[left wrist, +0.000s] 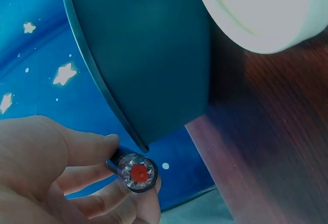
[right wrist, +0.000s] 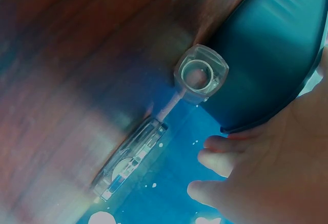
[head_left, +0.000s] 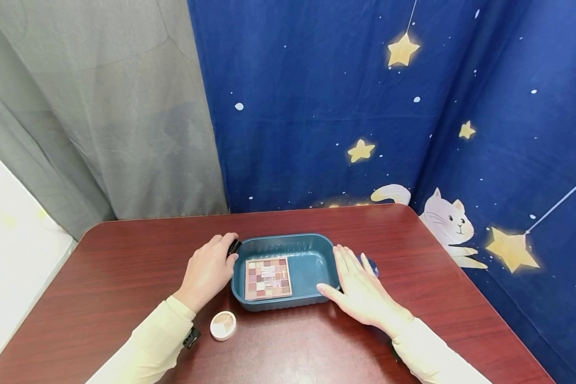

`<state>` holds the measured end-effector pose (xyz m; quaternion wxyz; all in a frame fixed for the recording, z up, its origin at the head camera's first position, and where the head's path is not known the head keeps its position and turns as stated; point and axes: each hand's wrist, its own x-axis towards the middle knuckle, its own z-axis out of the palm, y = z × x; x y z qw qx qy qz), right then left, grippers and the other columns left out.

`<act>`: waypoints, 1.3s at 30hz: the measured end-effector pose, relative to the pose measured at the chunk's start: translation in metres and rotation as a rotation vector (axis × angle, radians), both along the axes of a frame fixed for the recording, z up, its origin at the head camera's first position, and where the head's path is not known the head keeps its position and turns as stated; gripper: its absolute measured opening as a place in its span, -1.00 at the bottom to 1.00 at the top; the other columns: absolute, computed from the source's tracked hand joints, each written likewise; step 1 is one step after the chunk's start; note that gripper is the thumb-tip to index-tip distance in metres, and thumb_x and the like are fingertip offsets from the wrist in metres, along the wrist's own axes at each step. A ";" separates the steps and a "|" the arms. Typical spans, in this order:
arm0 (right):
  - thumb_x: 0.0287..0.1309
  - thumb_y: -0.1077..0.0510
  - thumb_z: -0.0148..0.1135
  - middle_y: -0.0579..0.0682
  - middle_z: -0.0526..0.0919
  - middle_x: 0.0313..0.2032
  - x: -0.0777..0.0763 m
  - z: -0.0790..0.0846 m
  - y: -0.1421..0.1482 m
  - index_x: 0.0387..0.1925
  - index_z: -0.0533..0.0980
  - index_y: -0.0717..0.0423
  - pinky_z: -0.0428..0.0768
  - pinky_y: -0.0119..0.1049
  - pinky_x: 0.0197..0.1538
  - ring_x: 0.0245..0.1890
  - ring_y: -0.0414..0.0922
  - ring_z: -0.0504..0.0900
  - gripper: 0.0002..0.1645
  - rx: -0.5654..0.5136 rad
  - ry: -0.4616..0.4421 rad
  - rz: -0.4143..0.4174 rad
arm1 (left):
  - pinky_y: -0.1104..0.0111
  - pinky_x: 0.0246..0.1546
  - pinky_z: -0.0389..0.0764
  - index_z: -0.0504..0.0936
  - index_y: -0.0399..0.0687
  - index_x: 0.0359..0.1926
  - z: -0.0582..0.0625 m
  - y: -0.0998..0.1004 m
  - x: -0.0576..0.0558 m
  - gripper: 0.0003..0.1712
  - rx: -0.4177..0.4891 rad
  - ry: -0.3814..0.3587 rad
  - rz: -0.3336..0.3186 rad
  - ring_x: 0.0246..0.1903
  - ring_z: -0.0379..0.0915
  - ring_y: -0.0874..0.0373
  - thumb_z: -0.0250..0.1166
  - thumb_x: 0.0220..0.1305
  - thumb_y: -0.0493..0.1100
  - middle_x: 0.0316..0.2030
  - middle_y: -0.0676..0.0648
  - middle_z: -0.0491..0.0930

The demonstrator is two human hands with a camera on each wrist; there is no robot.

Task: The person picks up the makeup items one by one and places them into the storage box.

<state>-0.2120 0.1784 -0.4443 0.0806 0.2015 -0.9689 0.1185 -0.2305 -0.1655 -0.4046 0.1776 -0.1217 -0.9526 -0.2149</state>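
Observation:
A teal rectangular tray (head_left: 312,269) sits on the table, with an eyeshadow palette (head_left: 269,278) lying flat in its left half. At the tray's left end my left hand (head_left: 210,271) pinches a short black tube (left wrist: 134,171), probably a lipstick, between thumb and fingers. The tube's end shows a clear, faceted ring around a red centre. Along the tray's right end rests my right hand (head_left: 362,290), its fingers straight and its thumb over the near rim. It holds nothing.
A round white pot of three-tone powder (head_left: 223,326) stands nearer than the tray. Beyond the right hand a dark blue round item (head_left: 373,268) is partly hidden. In the right wrist view, a clear squarish container (right wrist: 200,74) and a flat transparent case (right wrist: 130,157) stand beside the tray.

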 end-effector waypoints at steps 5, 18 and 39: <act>0.24 -0.65 -0.24 0.10 0.06 0.55 0.000 0.000 0.000 0.58 -0.02 0.19 -0.08 0.19 0.47 0.54 0.05 0.00 0.25 0.010 -0.022 -0.011 | -0.05 -0.28 0.63 0.57 -0.09 0.18 0.000 0.002 0.000 -0.56 0.005 0.015 -0.013 -0.24 0.61 -0.13 0.37 0.28 -0.24 -0.09 -0.17 0.62; 0.22 -0.66 -0.22 0.10 0.10 0.53 -0.001 -0.001 0.000 0.58 -0.01 0.18 -0.06 0.21 0.46 0.53 0.04 0.03 0.26 0.000 -0.011 -0.008 | -0.02 -0.21 0.64 0.56 -0.07 0.22 0.001 0.008 0.003 -0.53 0.017 0.004 -0.056 -0.18 0.60 -0.06 0.36 0.30 -0.21 -0.04 -0.14 0.61; 0.21 -0.66 -0.23 0.11 0.09 0.54 -0.002 -0.002 0.001 0.57 -0.01 0.20 -0.07 0.21 0.46 0.54 0.03 0.01 0.27 0.005 -0.007 -0.008 | 0.08 -0.24 0.63 0.58 -0.04 0.21 0.002 0.017 0.005 -0.54 -0.015 0.061 -0.153 -0.26 0.57 0.04 0.38 0.29 -0.21 -0.13 -0.05 0.61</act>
